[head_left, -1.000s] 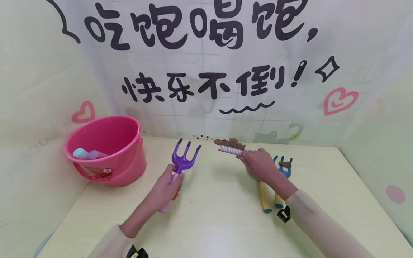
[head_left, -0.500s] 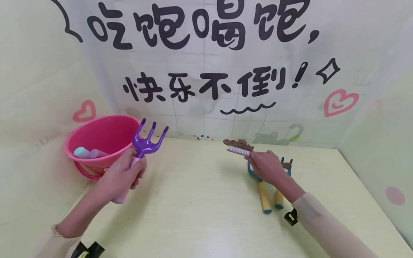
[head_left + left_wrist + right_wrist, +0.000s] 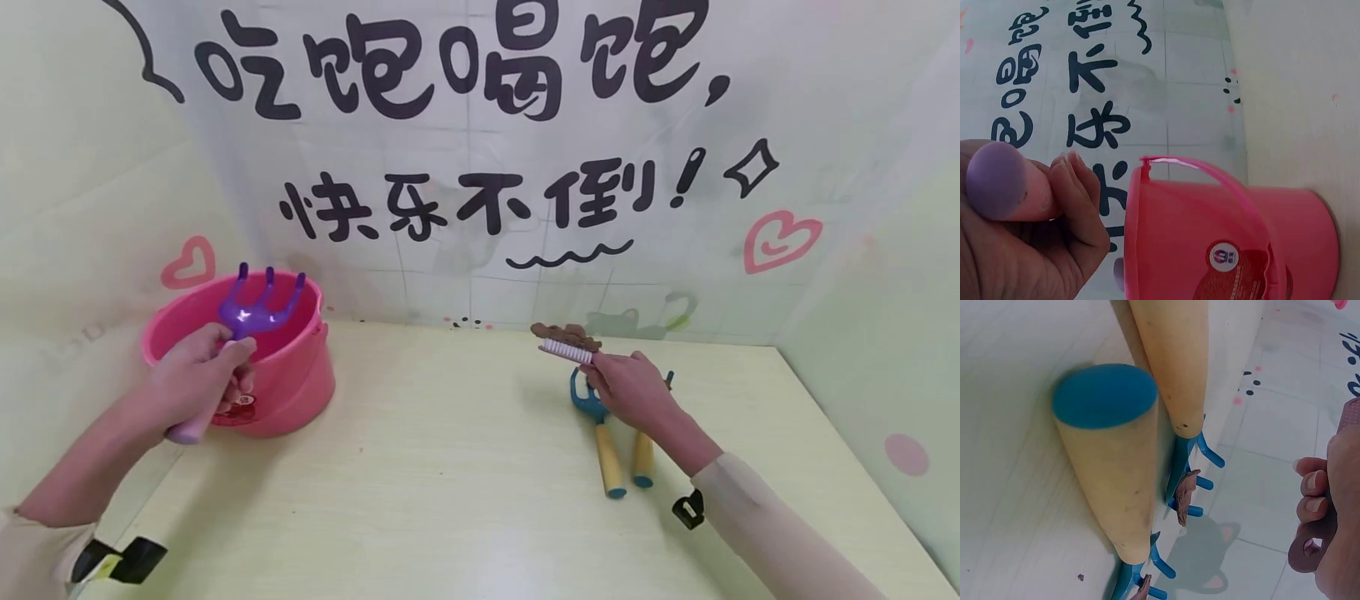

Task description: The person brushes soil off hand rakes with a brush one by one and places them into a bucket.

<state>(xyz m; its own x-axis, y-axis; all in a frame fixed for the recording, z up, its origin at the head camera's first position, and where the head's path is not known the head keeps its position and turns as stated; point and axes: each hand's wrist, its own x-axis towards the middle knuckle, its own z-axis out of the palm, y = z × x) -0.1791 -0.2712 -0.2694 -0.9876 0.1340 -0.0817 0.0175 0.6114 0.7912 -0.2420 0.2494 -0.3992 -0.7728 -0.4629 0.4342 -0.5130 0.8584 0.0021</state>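
Note:
My left hand (image 3: 191,367) grips a purple hand fork (image 3: 251,318) by its lilac handle, tines pointing up and away. The fork's head overlaps the mouth of a pink bucket (image 3: 303,387) in the head view. In the left wrist view, the end of the fork's handle (image 3: 996,181) faces the camera, beside the bucket's rim. My right hand (image 3: 633,387) holds a brush (image 3: 566,350) with pale bristles and brown clumps (image 3: 573,335) along them. The brush's handle (image 3: 1310,553) has a hole at its end.
Below my right hand, two blue hand forks with wooden handles (image 3: 611,462) lie on the pale tabletop (image 3: 450,483), one partly hidden by that hand. Brown bits (image 3: 1186,497) cling to their tines. A printed sheet (image 3: 420,283) stands behind.
My left hand has carried the purple fork leftward from mid-table to the bucket. My right hand, with the brush, has shifted slightly right.

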